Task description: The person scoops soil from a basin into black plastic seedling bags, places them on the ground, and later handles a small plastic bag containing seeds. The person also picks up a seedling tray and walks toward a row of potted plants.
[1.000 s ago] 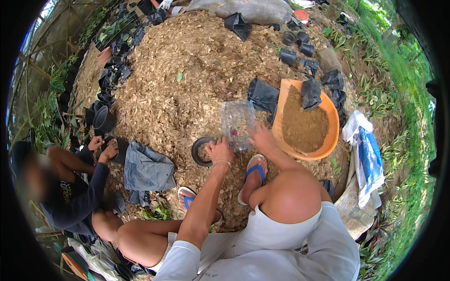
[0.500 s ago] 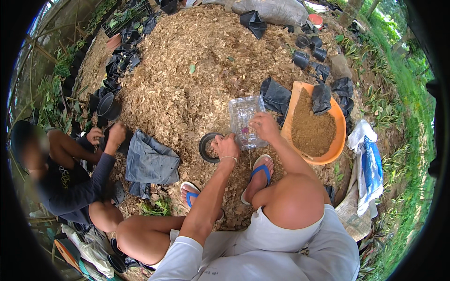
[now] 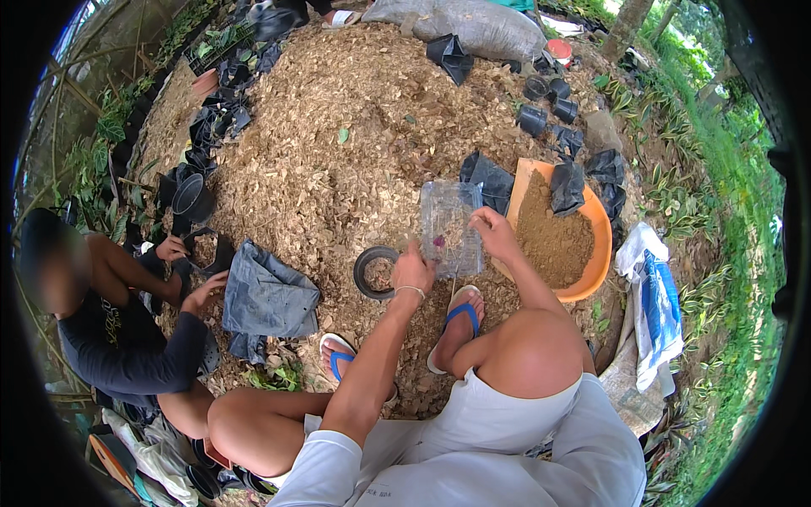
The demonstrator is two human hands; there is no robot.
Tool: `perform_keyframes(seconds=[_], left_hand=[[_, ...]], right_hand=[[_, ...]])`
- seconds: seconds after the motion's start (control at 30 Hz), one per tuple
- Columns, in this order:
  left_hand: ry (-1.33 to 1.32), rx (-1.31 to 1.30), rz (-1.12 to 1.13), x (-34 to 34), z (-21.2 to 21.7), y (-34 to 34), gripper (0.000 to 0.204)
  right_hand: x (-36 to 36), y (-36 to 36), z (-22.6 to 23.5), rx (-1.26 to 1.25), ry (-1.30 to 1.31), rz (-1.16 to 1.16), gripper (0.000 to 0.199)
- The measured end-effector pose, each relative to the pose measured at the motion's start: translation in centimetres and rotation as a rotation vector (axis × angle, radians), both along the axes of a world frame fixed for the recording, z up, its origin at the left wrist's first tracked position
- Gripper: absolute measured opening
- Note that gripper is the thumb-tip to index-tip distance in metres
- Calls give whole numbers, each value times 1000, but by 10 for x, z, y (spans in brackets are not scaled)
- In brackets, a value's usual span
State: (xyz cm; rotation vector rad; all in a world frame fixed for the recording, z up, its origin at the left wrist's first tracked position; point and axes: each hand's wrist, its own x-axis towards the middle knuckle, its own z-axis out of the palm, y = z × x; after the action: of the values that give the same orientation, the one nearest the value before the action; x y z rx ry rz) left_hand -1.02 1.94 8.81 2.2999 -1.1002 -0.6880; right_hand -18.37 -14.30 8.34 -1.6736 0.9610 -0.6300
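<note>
Clear plastic container (image 3: 450,221), just right of frame centre — we find the right hand (image 3: 495,233) pinching its right edge; left hand (image 3: 413,270) at its lower left — grip, we cannot tell.

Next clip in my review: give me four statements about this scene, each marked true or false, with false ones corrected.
1. A round black plastic pot is left of the clear plastic tray. True.
2. The orange plastic scoop-shaped container is empty. False: the container holds brown soil.
3. The camera wearer's right hand is at the tray's right edge. True.
4. A crumpled blue-grey cloth lies right of the tray. False: the cloth lies left of it.
</note>
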Motion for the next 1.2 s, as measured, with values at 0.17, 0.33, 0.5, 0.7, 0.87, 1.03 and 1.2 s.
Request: perform_keyframes(seconds=[0.17, 0.33, 0.5, 0.7, 0.87, 1.03, 1.2], left_hand=[[40, -144, -9, -8, -12, 3, 29], [509, -87, 194, -16, -41, 13, 24], [293, -173, 89, -20, -56, 27, 21], [352, -88, 128, -20, -49, 36, 26], [257, -38, 111, -25, -34, 38, 26], [253, -123, 132, -31, -14, 43, 23], [382, -111, 226, -28, -10, 28, 22]], right_hand=[[3, -3, -1, -31, 14, -33, 16], [-2, -23, 0, -297, 125, -134, 16], [-5, -45, -1, 46, -97, -265, 15], [-4, -52, 0, 181, -161, -279, 18], [-12, -63, 12, 78, -268, -425, 17], [-46, -85, 46, -85, -183, -490, 20], [-85, -52, 67, -104, -201, -491, 17]])
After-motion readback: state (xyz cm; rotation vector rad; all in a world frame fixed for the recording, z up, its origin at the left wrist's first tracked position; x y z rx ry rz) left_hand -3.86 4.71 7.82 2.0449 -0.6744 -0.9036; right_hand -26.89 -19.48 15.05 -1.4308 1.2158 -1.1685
